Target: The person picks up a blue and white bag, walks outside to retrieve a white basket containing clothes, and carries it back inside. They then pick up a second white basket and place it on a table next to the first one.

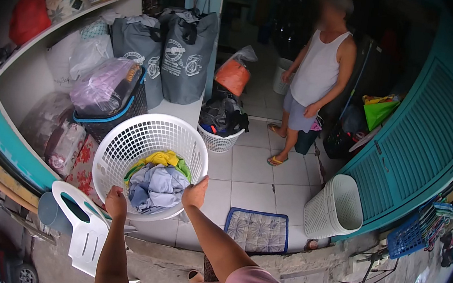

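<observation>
One plastic chair (87, 237) (white) beside the held basket (125, 140) — person (317, 73) beyond.

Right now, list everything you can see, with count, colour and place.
laundry basket: one, white, centre, held tilted
clothes: a heap, yellow, green, blue-grey, inside laundry basket
second basket: one, white, on floor behind, holding dark clothes
hamper: one, white, on its side, right
bags: two, grey, back, left of centre
mat: one, blue-edged, on floor
chair: one, white, lower left
other person: one, white vest, standing at back
left hand: grips laundry basket rim, near side
right hand: grips laundry basket rim, right side
</observation>
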The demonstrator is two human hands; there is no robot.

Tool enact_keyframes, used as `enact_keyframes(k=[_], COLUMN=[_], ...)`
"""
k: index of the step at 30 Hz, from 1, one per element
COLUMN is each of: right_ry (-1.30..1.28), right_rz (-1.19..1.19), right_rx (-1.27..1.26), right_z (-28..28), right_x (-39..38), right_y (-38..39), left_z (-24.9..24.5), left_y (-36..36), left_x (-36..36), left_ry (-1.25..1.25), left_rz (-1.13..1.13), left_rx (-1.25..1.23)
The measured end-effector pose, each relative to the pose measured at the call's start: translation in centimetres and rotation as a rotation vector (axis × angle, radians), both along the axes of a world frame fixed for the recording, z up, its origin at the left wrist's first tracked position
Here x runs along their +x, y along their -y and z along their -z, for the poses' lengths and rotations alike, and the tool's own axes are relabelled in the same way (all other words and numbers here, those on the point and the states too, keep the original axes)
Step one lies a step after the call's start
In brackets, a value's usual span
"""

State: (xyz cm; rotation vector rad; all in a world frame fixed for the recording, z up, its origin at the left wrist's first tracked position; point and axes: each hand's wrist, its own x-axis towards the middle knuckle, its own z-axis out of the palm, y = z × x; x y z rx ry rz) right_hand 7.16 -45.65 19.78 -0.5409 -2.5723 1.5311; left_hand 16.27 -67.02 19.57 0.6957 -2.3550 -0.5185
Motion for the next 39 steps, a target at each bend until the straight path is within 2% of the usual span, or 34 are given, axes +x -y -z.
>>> enact_keyframes(k=[39], right_ry=[-0.034], right_rz=[0.011], right_rx=[0.009], right_z=[-0.25], right_x=[0.16], right_y=[0.03], left_z=[-0.46], left_y=[-0.22], left_x=[0.12], left_ry=[-0.004], left_rz=[-0.007], left_rx=[0.012])
